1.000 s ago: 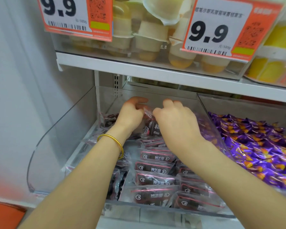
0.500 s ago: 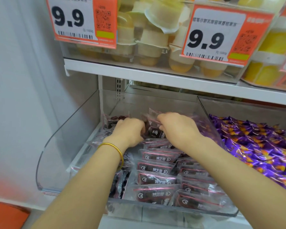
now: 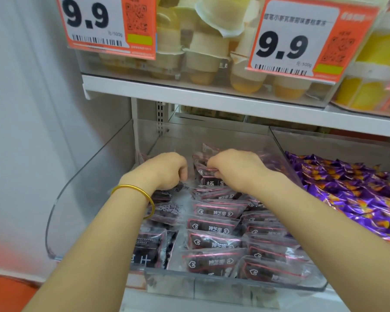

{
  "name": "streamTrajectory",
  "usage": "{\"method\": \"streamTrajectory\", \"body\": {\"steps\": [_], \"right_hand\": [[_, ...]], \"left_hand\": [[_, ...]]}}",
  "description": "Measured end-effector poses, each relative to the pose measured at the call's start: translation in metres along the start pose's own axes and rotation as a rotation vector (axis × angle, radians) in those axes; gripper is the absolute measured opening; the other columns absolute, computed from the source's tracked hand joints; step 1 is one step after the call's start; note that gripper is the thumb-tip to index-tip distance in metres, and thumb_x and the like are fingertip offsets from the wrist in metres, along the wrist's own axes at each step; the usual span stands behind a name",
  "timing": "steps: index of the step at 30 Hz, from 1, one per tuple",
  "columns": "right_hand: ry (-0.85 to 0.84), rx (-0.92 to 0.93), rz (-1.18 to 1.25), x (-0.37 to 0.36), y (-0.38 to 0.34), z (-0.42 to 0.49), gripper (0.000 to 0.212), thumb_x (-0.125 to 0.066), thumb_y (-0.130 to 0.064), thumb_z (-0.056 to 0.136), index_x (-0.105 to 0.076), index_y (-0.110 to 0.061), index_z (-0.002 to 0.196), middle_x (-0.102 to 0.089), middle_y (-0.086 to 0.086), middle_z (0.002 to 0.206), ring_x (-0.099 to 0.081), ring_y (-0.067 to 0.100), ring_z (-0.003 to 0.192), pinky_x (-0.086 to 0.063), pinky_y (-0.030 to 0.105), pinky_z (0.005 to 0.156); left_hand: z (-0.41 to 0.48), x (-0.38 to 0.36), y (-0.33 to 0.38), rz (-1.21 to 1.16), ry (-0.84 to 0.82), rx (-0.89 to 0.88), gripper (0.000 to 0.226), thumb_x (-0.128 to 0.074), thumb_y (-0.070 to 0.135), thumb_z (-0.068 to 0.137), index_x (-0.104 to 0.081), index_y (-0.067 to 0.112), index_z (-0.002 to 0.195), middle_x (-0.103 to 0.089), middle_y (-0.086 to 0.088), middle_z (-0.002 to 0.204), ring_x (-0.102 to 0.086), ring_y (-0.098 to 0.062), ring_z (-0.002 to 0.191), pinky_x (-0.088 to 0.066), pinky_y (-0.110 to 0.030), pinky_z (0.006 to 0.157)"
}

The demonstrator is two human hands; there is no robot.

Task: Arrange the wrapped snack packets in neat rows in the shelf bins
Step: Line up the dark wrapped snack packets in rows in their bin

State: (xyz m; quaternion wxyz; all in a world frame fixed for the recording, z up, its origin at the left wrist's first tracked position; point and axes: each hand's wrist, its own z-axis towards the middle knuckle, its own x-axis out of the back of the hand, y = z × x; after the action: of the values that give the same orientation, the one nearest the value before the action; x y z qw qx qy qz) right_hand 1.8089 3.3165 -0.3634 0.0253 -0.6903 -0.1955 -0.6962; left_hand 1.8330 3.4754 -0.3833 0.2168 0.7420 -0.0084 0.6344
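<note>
Dark snack packets (image 3: 214, 226) with pink-edged clear wrappers lie in overlapping rows inside a clear plastic shelf bin (image 3: 83, 199). Both my hands reach to the back of the bin. My left hand (image 3: 167, 171), with a gold bangle on its wrist, has its fingers curled down onto packets at the back left. My right hand (image 3: 236, 170) pinches the top edge of an upright packet (image 3: 208, 176) at the back middle. My fingertips are partly hidden among the wrappers.
A neighbouring bin (image 3: 338, 140) on the right holds purple and orange packets (image 3: 356, 194). The white shelf (image 3: 212, 97) above carries clear bins of yellow jelly cups (image 3: 203, 52) with two orange 9.9 price tags (image 3: 108, 23). A pale wall (image 3: 32, 131) closes the left side.
Both hands have dropped lower into the back of the bin, and the fingers have curled tighter onto the rear packets. The view has shifted slightly.
</note>
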Motion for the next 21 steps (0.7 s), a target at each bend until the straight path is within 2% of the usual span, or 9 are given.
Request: {"method": "streamTrajectory", "body": {"steps": [2, 4, 6, 9, 11, 13, 15, 18, 21], "right_hand": [[-0.067, -0.002, 0.017, -0.003, 0.005, 0.001, 0.018, -0.05, -0.008, 0.094, -0.056, -0.018, 0.108, -0.061, 0.004, 0.107, -0.059, 0.027, 0.096, -0.04, 0.031, 0.063], [-0.094, 0.004, 0.08, -0.002, 0.009, -0.003, 0.019, -0.05, -0.019, 0.096, -0.056, -0.015, 0.114, -0.061, 0.006, 0.112, -0.058, 0.028, 0.101, -0.046, 0.034, 0.071], [0.003, -0.02, 0.172, -0.001, 0.015, -0.014, 0.025, -0.052, -0.021, 0.094, -0.055, -0.015, 0.118, -0.063, 0.007, 0.113, -0.059, 0.029, 0.101, -0.052, 0.04, 0.08], [0.271, -0.131, 0.336, 0.001, 0.027, -0.036, 0.028, -0.048, -0.014, 0.093, -0.056, -0.02, 0.119, -0.066, 0.007, 0.109, -0.061, 0.03, 0.099, -0.052, 0.044, 0.082], [0.375, -0.183, 0.437, 0.0, 0.03, -0.052, 0.03, -0.046, -0.011, 0.094, -0.059, -0.024, 0.118, -0.066, 0.003, 0.111, -0.06, 0.026, 0.101, -0.051, 0.043, 0.084], [0.427, -0.205, 0.52, -0.005, 0.03, -0.059, 0.032, -0.045, -0.009, 0.094, -0.06, -0.023, 0.119, -0.066, 0.002, 0.111, -0.06, 0.024, 0.102, -0.05, 0.043, 0.086], [0.44, -0.212, 0.59, -0.01, 0.029, -0.061, 0.033, -0.043, -0.008, 0.094, -0.061, -0.021, 0.119, -0.067, 0.004, 0.111, -0.061, 0.024, 0.103, -0.05, 0.043, 0.087], [0.455, -0.252, 0.693, -0.014, 0.032, -0.061, 0.033, -0.043, -0.008, 0.094, -0.062, -0.02, 0.118, -0.068, 0.004, 0.11, -0.062, 0.022, 0.103, -0.05, 0.042, 0.089], [0.468, -0.277, 0.763, -0.014, 0.033, -0.06, 0.033, -0.042, -0.008, 0.094, -0.062, -0.021, 0.117, -0.068, 0.003, 0.107, -0.063, 0.023, 0.099, -0.05, 0.043, 0.088]], "left_hand": [[-0.003, 0.0, 0.004, -0.194, 0.129, 0.063, 0.039, -0.039, -0.006, 0.087, -0.061, 0.01, 0.115, -0.057, -0.008, 0.127, -0.051, -0.025, 0.116, -0.04, -0.028, 0.095], [-0.008, 0.001, 0.014, -0.328, 0.315, 0.111, 0.036, -0.039, 0.005, 0.093, -0.054, 0.006, 0.126, -0.053, -0.012, 0.132, -0.05, -0.027, 0.119, -0.039, -0.03, 0.096], [-0.013, 0.0, 0.029, -0.43, 0.425, 0.071, 0.037, -0.038, 0.014, 0.097, -0.047, 0.003, 0.132, -0.051, -0.015, 0.132, -0.052, -0.028, 0.114, -0.041, -0.031, 0.093], [-0.022, -0.006, 0.049, -0.565, 0.337, 0.008, 0.044, -0.035, 0.028, 0.1, -0.035, 0.005, 0.138, -0.038, -0.01, 0.142, -0.049, -0.011, 0.105, -0.039, -0.024, 0.084], [-0.021, -0.019, 0.052, -0.643, 0.204, 0.057, 0.057, -0.033, 0.035, 0.1, -0.016, 0.008, 0.147, -0.018, -0.008, 0.154, -0.033, -0.015, 0.13, -0.029, -0.028, 0.102], [-0.017, -0.028, 0.051, -0.749, 0.153, 0.129, 0.066, -0.035, 0.037, 0.1, -0.001, 0.011, 0.15, -0.007, -0.005, 0.158, -0.015, -0.019, 0.143, -0.017, -0.031, 0.112], [-0.011, -0.031, 0.049, -0.815, 0.148, 0.171, 0.068, -0.038, 0.035, 0.1, 0.002, 0.014, 0.15, -0.011, -0.004, 0.158, -0.017, -0.02, 0.143, -0.019, -0.031, 0.112], [-0.004, -0.033, 0.047, -0.825, 0.114, 0.155, 0.065, -0.045, 0.031, 0.098, -0.005, 0.022, 0.149, -0.031, -0.007, 0.15, -0.036, -0.022, 0.133, -0.031, -0.034, 0.105], [-0.002, -0.035, 0.052, -0.833, 0.117, 0.094, 0.057, -0.05, 0.028, 0.096, -0.021, 0.024, 0.145, -0.05, 0.001, 0.124, -0.049, -0.015, 0.11, -0.036, -0.028, 0.089]]}}
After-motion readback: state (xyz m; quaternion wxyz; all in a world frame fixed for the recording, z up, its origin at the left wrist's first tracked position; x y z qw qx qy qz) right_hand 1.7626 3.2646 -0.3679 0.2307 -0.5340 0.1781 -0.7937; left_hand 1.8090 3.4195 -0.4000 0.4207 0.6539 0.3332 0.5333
